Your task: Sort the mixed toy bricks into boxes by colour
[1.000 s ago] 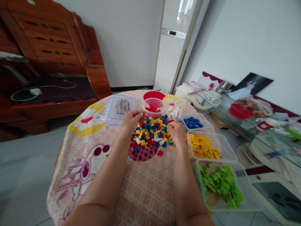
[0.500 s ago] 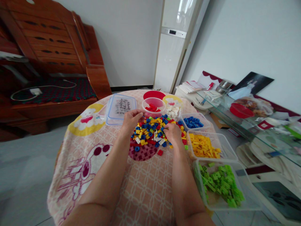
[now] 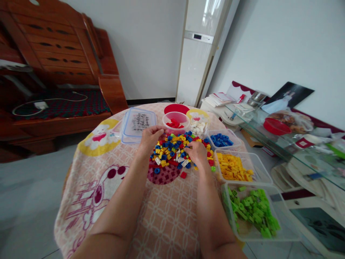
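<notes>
A heap of mixed building blocks [image 3: 172, 151] in red, yellow, blue, white and green lies on the cloth-covered table. My left hand [image 3: 151, 136] is at the heap's left edge, thumb and fingers pinched together beside the round clear bowl [image 3: 176, 116] of red blocks. What those fingers hold, if anything, I cannot make out. On the right side of the heap, my right hand [image 3: 198, 153] has its fingertips closed down among the blocks. Its grip is too small to see into. One loose red block [image 3: 183, 175] lies in front of the heap.
White blocks [image 3: 198, 127] sit behind the heap. Along the right stand clear boxes of blue blocks [image 3: 221, 140], yellow blocks [image 3: 233, 167] and green blocks [image 3: 256, 210]. Lids [image 3: 138, 124] lie at the back left, with a red round lid [image 3: 176, 108] behind the bowl.
My right hand has shifted slightly left over the heap. The left hand stays in almost the same place.
</notes>
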Demonstrator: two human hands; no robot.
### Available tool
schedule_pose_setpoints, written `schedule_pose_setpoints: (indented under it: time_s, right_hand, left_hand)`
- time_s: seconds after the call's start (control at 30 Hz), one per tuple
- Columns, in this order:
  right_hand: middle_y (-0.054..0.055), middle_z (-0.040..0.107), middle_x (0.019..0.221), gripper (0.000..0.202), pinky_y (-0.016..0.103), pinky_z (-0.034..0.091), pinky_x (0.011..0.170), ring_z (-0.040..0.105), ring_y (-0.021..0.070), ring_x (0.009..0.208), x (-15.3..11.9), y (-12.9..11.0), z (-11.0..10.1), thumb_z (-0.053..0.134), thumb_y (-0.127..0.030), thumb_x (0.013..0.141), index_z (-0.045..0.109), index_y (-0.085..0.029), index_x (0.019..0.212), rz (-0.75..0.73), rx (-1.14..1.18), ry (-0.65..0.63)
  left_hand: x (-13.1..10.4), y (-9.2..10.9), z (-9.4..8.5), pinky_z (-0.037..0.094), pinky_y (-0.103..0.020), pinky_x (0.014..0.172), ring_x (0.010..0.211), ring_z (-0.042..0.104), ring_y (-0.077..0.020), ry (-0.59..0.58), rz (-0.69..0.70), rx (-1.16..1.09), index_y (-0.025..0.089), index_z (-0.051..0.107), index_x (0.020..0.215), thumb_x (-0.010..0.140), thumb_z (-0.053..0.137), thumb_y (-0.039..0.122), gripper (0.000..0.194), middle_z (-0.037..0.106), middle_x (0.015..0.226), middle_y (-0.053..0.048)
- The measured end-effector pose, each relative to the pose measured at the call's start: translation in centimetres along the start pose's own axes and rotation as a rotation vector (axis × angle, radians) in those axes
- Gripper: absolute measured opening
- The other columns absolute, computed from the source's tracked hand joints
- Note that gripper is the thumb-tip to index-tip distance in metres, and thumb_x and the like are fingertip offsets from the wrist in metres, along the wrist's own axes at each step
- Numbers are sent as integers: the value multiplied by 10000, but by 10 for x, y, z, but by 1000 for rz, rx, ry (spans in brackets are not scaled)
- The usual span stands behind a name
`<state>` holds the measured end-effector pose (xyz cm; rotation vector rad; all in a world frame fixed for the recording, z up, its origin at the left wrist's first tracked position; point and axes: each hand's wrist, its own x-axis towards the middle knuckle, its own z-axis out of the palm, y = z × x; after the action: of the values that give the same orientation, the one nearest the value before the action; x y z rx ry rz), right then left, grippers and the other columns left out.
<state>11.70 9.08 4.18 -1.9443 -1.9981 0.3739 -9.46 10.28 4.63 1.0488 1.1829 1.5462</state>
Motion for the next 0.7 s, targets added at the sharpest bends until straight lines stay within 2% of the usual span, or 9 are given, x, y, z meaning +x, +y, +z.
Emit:
schedule_pose_setpoints:
  time_s: [0.13,0.23,0.3,0.5,0.63,0.7]
  right_hand:
    - [77,810,879,277,296,557,816,764,232,903,6,13,0,700,-357,876,823,-193,1063,4,261,60]
    - [38,747,683,367,290,571,646,726,213,660,9,22,0,659,-390,857,805,-160,1102,94,515,89]
    - [35,734,669,418,287,561,557,699,209,584,10,27,1,645,-401,829,792,-136,1117,164,660,152]
    - [42,725,709,513,301,606,542,737,233,651,19,47,4,660,-364,750,739,-90,1177,293,969,484]
    - [22,710,786,642,329,660,651,749,214,736,24,60,4,659,-311,719,655,-75,1316,352,1137,708]
    - [30,722,865,707,337,669,703,749,208,797,26,63,3,666,-302,702,618,-73,1369,338,1174,767]
  left_hand:
    - [0,1,0,568,-240,614,625,663,-134,0,-5,-7,138,770,831,629,792,357,299,766,782,-52]
    - [0,1,0,566,-243,626,624,661,-130,-1,-4,-12,136,767,834,630,794,356,301,762,782,-51]
    - [0,2,0,562,-240,628,624,659,-126,-2,-8,-15,135,766,837,633,792,348,296,757,780,-48]
    - [-2,3,0,570,-255,644,641,668,-138,1,-7,0,139,766,849,654,791,343,284,758,792,-49]
    - [-1,2,0,575,-250,637,633,669,-133,2,0,-3,136,773,848,652,790,339,283,766,795,-52]
    - [0,1,0,574,-245,626,630,669,-134,2,-3,-4,137,775,842,646,788,339,281,767,788,-52]
